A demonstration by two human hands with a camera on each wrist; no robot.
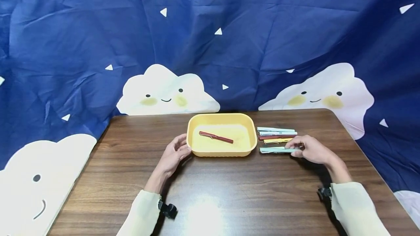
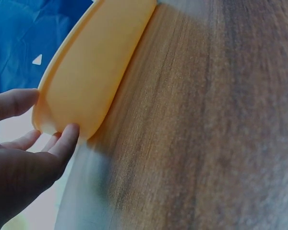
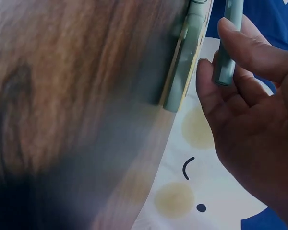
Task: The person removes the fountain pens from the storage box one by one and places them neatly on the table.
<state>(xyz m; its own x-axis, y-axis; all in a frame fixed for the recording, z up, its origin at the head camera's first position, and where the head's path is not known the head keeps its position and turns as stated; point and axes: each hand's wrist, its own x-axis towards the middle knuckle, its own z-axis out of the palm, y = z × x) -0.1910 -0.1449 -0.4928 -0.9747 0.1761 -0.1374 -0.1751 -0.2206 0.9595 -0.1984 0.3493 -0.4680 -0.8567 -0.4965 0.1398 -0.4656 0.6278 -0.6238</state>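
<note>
My left hand (image 1: 174, 154) rests against the left end of a yellow plastic tray (image 1: 223, 153), its fingertips touching the outer wall and rim. Inside the tray lies a dark red pen (image 1: 216, 137). To the tray's right, my right hand (image 1: 310, 149) pinches a mint green pen (image 3: 229, 52) between thumb and fingers; in the right wrist view its end hangs free. Another green pen (image 3: 185, 67) lies below it on the table, overlapped by the held one in the head view. Beyond it are a yellow pen (image 1: 275, 141), a dark red pen (image 1: 275, 137) and two pale blue pens (image 1: 275, 129).
Everything stands on a brown wood-grain table (image 1: 249, 192), with the tray and pens towards its back edge. A blue curtain (image 1: 229, 54) with white clouds hangs behind. Each wrist wears a small black camera (image 1: 168, 209).
</note>
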